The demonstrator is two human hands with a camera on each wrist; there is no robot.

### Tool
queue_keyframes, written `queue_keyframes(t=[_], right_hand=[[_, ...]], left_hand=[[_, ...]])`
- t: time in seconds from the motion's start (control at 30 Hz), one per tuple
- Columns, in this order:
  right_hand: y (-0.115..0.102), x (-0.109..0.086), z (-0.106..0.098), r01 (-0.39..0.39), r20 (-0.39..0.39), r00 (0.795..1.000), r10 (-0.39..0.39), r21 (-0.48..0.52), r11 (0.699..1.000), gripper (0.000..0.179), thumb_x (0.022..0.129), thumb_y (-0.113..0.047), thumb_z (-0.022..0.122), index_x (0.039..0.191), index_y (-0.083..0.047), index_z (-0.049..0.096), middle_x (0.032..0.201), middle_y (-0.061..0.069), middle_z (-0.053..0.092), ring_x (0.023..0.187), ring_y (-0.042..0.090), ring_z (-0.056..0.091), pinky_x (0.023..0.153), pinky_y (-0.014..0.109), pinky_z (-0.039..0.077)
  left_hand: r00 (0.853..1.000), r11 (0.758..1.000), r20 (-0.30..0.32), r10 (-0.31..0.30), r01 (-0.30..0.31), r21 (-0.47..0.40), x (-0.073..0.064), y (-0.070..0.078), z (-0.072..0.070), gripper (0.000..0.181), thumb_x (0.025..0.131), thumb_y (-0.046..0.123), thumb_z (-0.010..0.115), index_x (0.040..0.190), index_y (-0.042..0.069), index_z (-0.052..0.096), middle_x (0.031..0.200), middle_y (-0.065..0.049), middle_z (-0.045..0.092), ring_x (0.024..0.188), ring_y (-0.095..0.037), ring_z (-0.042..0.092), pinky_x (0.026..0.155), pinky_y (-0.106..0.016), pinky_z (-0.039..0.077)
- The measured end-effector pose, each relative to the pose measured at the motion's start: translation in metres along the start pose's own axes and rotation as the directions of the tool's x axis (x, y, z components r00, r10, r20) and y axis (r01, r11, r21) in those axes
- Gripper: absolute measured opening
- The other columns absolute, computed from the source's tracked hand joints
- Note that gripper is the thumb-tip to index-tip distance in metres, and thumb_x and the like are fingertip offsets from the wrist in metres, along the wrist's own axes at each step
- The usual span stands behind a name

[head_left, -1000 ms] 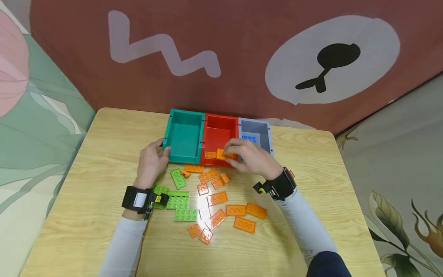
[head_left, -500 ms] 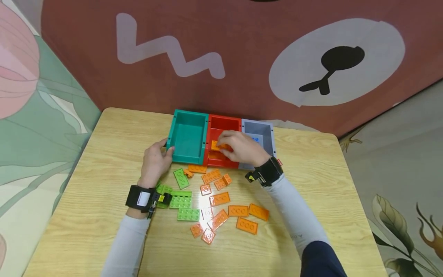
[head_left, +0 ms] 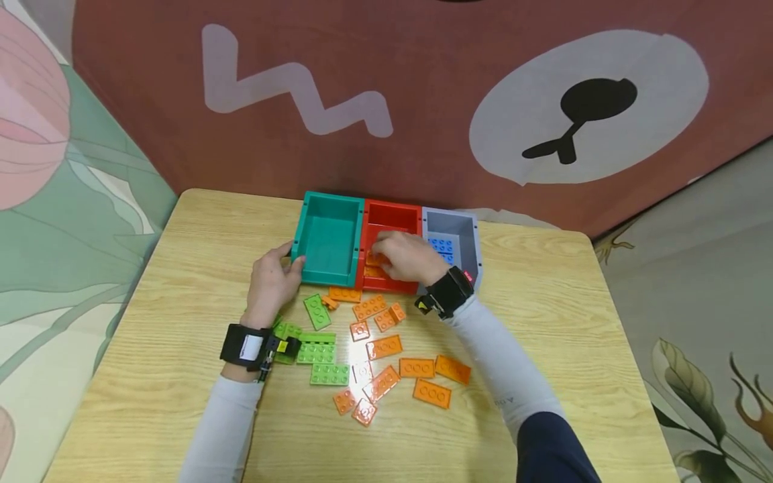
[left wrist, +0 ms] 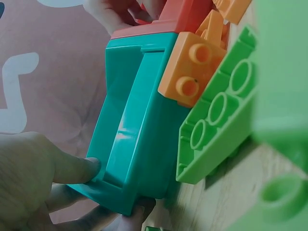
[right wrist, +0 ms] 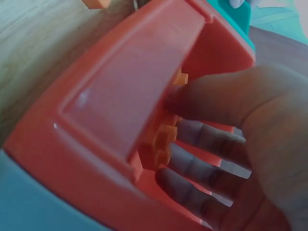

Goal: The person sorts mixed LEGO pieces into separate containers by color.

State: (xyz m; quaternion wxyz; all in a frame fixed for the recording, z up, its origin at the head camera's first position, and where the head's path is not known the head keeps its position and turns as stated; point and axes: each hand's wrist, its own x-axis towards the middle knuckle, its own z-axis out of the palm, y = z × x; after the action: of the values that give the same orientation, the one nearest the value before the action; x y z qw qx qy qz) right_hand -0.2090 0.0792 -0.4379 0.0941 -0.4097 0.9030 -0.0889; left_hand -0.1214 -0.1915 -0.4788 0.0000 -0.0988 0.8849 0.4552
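Observation:
My left hand (head_left: 270, 285) grips the left front corner of a teal bin (head_left: 329, 235), thumb over the rim and fingers underneath, as the left wrist view shows. My right hand (head_left: 407, 258) reaches down into the red bin (head_left: 392, 215) joined to it. Between thumb and fingers it holds an orange toy brick (right wrist: 166, 137), low inside the bin and partly hidden by the thumb. Another orange brick (head_left: 373, 272) shows in the red bin by the front wall. Blue bricks (head_left: 441, 246) lie in the grey bin (head_left: 461, 228) on the right.
Several loose orange bricks (head_left: 417, 367) are spread over the wooden table (head_left: 543, 335) in front of the bins. Green bricks (head_left: 329, 374) lie nearer the left wrist, one (left wrist: 219, 110) close to the teal bin's front. A patterned wall (head_left: 362, 161) rises behind the table.
My right hand has moved left and lowered the orange brick into the red bin, uncovering more of the blue bricks. The left hand keeps its grip; the head view has shifted slightly.

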Motion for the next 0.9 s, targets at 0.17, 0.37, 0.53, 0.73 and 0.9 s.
queue_keyframes(t=[0.17,0.37,0.53,0.73,0.9], right_hand=[[0.002,0.0,0.006,-0.025,0.008,1.0,0.025,0.007,1.0,0.025,0.093,-0.016,0.075,0.117,-0.011,0.078,0.113,0.005,0.07,0.098,0.021,0.066,0.088,0.036,0.06],[0.006,-0.001,0.011,-0.043,0.003,0.999,0.043,0.018,0.999,0.021,0.097,-0.017,0.07,0.115,-0.011,0.078,0.111,0.004,0.07,0.096,0.02,0.066,0.088,0.034,0.059],[0.007,-0.008,0.009,-0.021,-0.017,1.0,0.022,0.046,0.999,0.021,0.097,-0.017,0.07,0.116,-0.011,0.078,0.111,0.004,0.071,0.096,0.02,0.066,0.089,0.034,0.059],[0.001,-0.027,-0.002,0.026,-0.097,0.995,-0.022,0.043,0.999,0.02,0.097,-0.014,0.07,0.115,-0.011,0.078,0.108,0.002,0.07,0.093,0.017,0.064,0.085,0.03,0.058],[-0.011,-0.055,-0.005,0.093,-0.172,0.982,-0.08,0.065,0.994,0.015,0.096,-0.013,0.071,0.109,-0.01,0.079,0.106,0.001,0.07,0.095,0.016,0.063,0.086,0.03,0.057]], left_hand=[[1.0,1.0,0.004,-0.012,0.012,0.002,-0.001,0.002,0.004,0.057,0.105,0.03,0.056,0.155,0.003,0.048,0.155,-0.025,0.049,0.122,-0.037,0.066,0.097,-0.051,0.055],[1.0,1.0,0.005,-0.001,0.001,0.007,-0.001,0.003,0.008,0.056,0.105,0.029,0.058,0.154,0.003,0.049,0.154,-0.025,0.05,0.121,-0.035,0.067,0.101,-0.053,0.053],[1.0,1.0,0.015,0.003,-0.003,0.002,-0.002,0.002,0.01,0.057,0.105,0.029,0.058,0.154,0.002,0.049,0.153,-0.026,0.05,0.119,-0.037,0.067,0.095,-0.052,0.056],[1.0,1.0,0.01,-0.006,0.006,0.004,-0.001,0.001,0.006,0.057,0.105,0.029,0.057,0.155,0.003,0.048,0.153,-0.027,0.05,0.117,-0.038,0.068,0.092,-0.051,0.058],[1.0,1.0,-0.004,-0.015,0.015,0.025,0.0,0.001,0.001,0.057,0.105,0.03,0.056,0.155,0.002,0.048,0.152,-0.027,0.051,0.116,-0.039,0.069,0.092,-0.052,0.058]])
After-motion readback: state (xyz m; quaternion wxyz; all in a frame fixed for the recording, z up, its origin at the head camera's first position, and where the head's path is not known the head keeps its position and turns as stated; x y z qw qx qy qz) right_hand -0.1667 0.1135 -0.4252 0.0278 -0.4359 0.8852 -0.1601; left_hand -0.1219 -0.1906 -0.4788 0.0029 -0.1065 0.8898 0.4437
